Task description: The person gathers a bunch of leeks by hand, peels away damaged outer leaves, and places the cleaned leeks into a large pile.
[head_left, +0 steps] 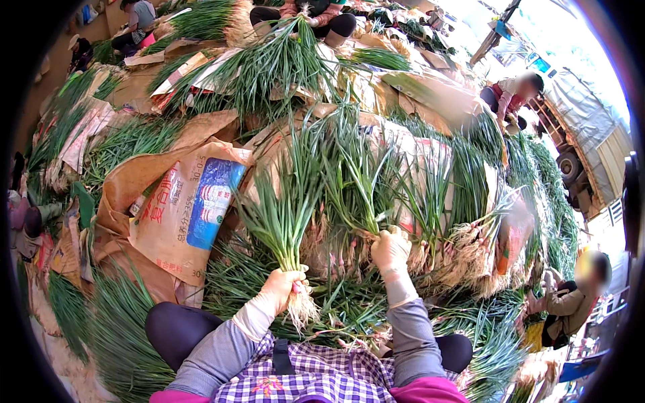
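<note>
In front of my lap, my left hand (283, 289), in a pale glove, is closed round the stems of a bunch of scallions (279, 221). Its green leaves fan upward and its pale roots hang below my fist. Farther to the right, my right hand (391, 250), also gloved, has its fingers pinched on the lower end of a few scallions (359, 178). Their leaves lean up and away over a covered heap. More bunches with stringy roots (463, 250) lie just right of that hand. Loose scallions (342, 302) spread below and between my hands.
A brown paper sack (144, 235) with a blue panel lies left of my hands. Another person (316, 13) sits opposite with scallions in front. People work at the right (571, 302) and far right (514, 97). A truck (578, 134) stands beyond.
</note>
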Tool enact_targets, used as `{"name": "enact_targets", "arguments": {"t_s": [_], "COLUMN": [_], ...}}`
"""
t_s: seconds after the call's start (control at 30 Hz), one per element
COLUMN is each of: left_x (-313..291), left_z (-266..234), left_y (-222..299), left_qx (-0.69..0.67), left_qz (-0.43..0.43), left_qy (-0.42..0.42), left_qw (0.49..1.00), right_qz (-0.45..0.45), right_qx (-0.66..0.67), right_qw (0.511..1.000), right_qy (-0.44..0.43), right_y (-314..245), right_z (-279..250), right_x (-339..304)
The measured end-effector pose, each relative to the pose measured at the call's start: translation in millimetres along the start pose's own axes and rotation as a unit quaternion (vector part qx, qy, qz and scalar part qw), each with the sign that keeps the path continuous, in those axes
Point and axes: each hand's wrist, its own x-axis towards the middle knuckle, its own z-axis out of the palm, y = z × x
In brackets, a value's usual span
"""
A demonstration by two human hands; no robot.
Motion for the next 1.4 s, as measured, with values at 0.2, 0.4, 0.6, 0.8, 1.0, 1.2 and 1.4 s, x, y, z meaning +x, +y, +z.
{"name": "enact_targets", "arguments": {"t_s": [0.2, 0.4, 0.6, 0.8, 1.0, 1.2, 1.4], "left_x": [-27, -44, -63, -69, -50, -43, -30], "left_z": [32, 48, 45, 40, 44, 29, 19], "left_y": [3, -2, -1, -4, -22, -23, -37], "left_qx": [0.126, 0.117, 0.083, 0.097, 0.148, 0.143, 0.141], "left_qz": [0.059, 0.054, 0.052, 0.04, 0.0, 0.007, 0.016], "left_qy": [-0.008, -0.029, -0.038, -0.042, -0.103, -0.091, -0.087], "left_qw": [0.99, 0.991, 0.995, 0.994, 0.984, 0.986, 0.986], "right_qz": [0.0, 0.069, 0.188, 0.137, 0.083, 0.088, 0.169], "right_qx": [0.155, 0.59, 0.705, 0.703, 0.73, 0.824, 0.834], "right_qw": [0.981, 0.795, 0.674, 0.655, 0.608, 0.415, 0.411], "right_qy": [0.117, -0.121, -0.116, -0.242, -0.301, -0.375, -0.327], "right_y": [8, 42, 75, 52, -24, -46, -64], "right_z": [-9, 8, -1, -41, -9, -1, 16], "right_x": [-5, -2, -19, -59, -128, -123, -91]}}
